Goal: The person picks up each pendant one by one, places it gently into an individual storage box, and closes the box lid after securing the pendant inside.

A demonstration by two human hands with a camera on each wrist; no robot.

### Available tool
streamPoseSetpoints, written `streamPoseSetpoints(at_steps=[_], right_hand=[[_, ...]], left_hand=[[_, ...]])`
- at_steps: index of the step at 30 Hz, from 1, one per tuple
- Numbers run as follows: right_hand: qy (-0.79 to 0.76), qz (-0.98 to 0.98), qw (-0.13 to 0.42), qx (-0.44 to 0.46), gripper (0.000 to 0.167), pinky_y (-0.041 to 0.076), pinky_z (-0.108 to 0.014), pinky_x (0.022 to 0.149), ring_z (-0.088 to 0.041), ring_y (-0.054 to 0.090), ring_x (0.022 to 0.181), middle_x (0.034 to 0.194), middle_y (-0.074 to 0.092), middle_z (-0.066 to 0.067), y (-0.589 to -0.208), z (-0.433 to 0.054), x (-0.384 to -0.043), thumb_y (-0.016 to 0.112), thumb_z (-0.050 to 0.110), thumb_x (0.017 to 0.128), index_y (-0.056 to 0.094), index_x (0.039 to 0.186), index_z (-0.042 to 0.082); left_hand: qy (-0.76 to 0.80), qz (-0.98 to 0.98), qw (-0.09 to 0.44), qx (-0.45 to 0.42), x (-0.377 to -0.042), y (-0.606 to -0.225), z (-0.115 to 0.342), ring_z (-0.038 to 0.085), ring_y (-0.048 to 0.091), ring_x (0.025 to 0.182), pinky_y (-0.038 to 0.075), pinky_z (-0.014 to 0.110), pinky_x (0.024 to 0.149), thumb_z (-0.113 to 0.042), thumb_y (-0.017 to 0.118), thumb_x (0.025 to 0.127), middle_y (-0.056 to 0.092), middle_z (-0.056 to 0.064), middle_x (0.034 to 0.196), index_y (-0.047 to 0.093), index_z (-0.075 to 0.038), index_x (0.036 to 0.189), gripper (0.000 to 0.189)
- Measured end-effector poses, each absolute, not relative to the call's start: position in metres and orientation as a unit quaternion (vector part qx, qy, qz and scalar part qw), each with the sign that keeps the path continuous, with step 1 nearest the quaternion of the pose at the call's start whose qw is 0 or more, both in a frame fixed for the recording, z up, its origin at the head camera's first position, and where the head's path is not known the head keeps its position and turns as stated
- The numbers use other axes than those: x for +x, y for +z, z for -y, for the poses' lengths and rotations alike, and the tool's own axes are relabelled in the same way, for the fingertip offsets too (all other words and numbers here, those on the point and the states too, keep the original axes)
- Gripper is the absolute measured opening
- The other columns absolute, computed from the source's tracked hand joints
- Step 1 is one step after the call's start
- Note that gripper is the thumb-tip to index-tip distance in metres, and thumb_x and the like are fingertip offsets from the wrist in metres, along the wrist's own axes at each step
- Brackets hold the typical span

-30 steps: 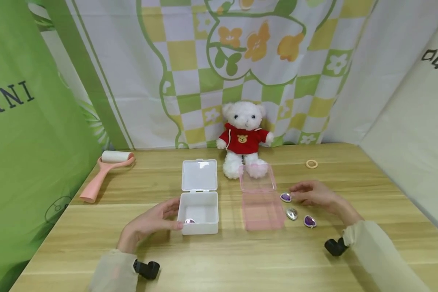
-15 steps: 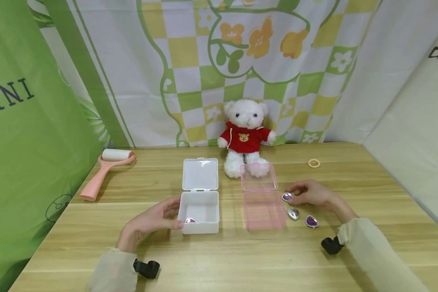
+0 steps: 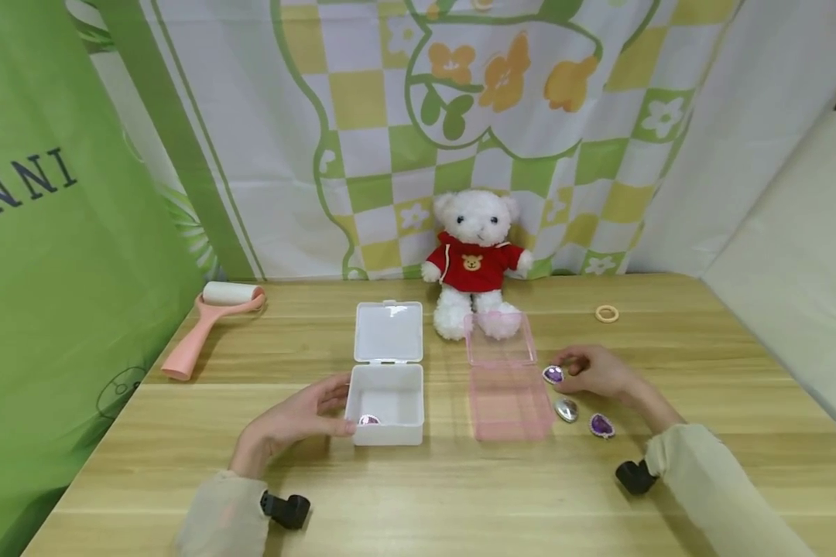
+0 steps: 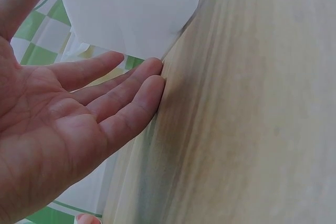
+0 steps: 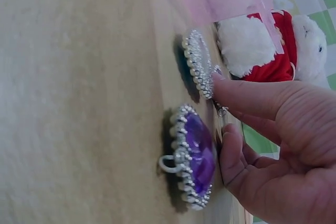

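My left hand [image 3: 296,418] is at the left side of an open white plastic box [image 3: 388,435], its thumb touching the front left corner. In the left wrist view its fingers [image 4: 128,116] lie loosely extended beside the box. A purple gem charm [image 3: 369,420] shows inside. My right hand [image 3: 602,374] pinches a purple gem charm [image 3: 553,374] between thumb and fingers, near the table; the right wrist view mostly hides it. A clear gem charm [image 3: 567,410] and another purple gem charm [image 5: 197,156] lie just in front of that hand.
An open pink transparent box [image 3: 510,429] stands between the white box and the charms. Behind it sits a white teddy bear [image 3: 472,267] in a red top. A pink-handled lint roller [image 3: 205,329] lies far left, and a small beige ring [image 3: 607,313] at the back right.
My right thumb and fingers have closed around the purple gem charm from its right side. The left hand stays at the white box. The head view has shifted slightly.
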State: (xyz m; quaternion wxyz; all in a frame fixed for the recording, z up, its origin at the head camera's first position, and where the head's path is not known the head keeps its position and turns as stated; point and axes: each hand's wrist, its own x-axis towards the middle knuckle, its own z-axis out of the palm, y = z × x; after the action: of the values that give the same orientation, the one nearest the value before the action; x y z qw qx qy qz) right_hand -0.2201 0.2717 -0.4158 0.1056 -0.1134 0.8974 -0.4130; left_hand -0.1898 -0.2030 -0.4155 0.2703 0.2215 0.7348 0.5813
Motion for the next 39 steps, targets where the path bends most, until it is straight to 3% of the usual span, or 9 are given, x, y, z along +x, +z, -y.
streamPoseSetpoints(at_steps=[8, 19, 23, 30, 34, 39], right_hand=[[-0.386, -0.911, 0.088, -0.115, 0.037, 0.039, -0.024, 0.057, -0.014, 0.044, 0.069, 0.077, 0.051, -0.003, -0.416, -0.271, -0.215, 0.081, 0.014, 0.074, 0.063, 0.103, -0.001], [-0.360, -0.925, 0.058, -0.112, 0.036, 0.039, -0.025, 0.056, -0.014, 0.045, 0.067, 0.073, 0.051, -0.002, -0.412, -0.270, -0.213, 0.082, 0.018, 0.073, 0.065, 0.100, 0.001], [-0.346, -0.931, 0.039, -0.113, 0.037, 0.044, -0.028, 0.062, -0.015, 0.052, 0.071, 0.078, 0.060, -0.003, -0.411, -0.268, -0.211, 0.082, 0.023, 0.073, 0.067, 0.099, 0.002], [-0.351, -0.928, 0.009, -0.124, 0.038, 0.054, -0.045, 0.078, -0.031, 0.065, 0.087, 0.097, 0.065, -0.016, -0.398, -0.264, -0.202, 0.080, 0.020, 0.077, 0.066, 0.106, -0.001], [-0.366, -0.921, 0.002, -0.133, 0.036, 0.055, -0.039, 0.076, -0.029, 0.066, 0.088, 0.099, 0.065, -0.015, -0.378, -0.252, -0.198, 0.079, 0.020, 0.078, 0.067, 0.106, -0.001], [-0.401, -0.901, 0.034, -0.160, 0.032, 0.053, -0.029, 0.071, -0.023, 0.066, 0.087, 0.096, 0.067, -0.010, -0.354, -0.226, -0.193, 0.079, 0.018, 0.079, 0.068, 0.104, 0.001]], left_hand=[[0.582, -0.734, 0.280, 0.210, -0.190, -0.415, 0.199, 0.042, 0.024, 0.139, 0.021, 0.053, 0.113, -0.016, 0.074, 0.084, 0.023, 0.023, 0.154, 0.018, 0.002, 0.151, 0.089], [0.580, -0.733, 0.276, 0.224, -0.192, -0.415, 0.198, 0.044, 0.023, 0.139, 0.020, 0.055, 0.113, -0.018, 0.074, 0.084, 0.022, 0.026, 0.153, 0.017, 0.004, 0.150, 0.090], [0.581, -0.735, 0.271, 0.221, -0.192, -0.415, 0.198, 0.044, 0.023, 0.139, 0.019, 0.055, 0.113, -0.017, 0.074, 0.084, 0.023, 0.026, 0.153, 0.017, 0.003, 0.150, 0.089], [0.573, -0.741, 0.270, 0.221, -0.190, -0.415, 0.200, 0.045, 0.023, 0.138, 0.019, 0.055, 0.113, -0.018, 0.073, 0.085, 0.023, 0.026, 0.153, 0.016, 0.004, 0.150, 0.089], [0.575, -0.743, 0.264, 0.220, -0.190, -0.414, 0.201, 0.045, 0.024, 0.138, 0.020, 0.055, 0.112, -0.018, 0.073, 0.085, 0.023, 0.027, 0.152, 0.016, 0.004, 0.150, 0.089], [0.568, -0.747, 0.267, 0.219, -0.191, -0.414, 0.202, 0.044, 0.024, 0.138, 0.020, 0.054, 0.113, -0.017, 0.073, 0.085, 0.023, 0.027, 0.152, 0.016, 0.005, 0.150, 0.089]])
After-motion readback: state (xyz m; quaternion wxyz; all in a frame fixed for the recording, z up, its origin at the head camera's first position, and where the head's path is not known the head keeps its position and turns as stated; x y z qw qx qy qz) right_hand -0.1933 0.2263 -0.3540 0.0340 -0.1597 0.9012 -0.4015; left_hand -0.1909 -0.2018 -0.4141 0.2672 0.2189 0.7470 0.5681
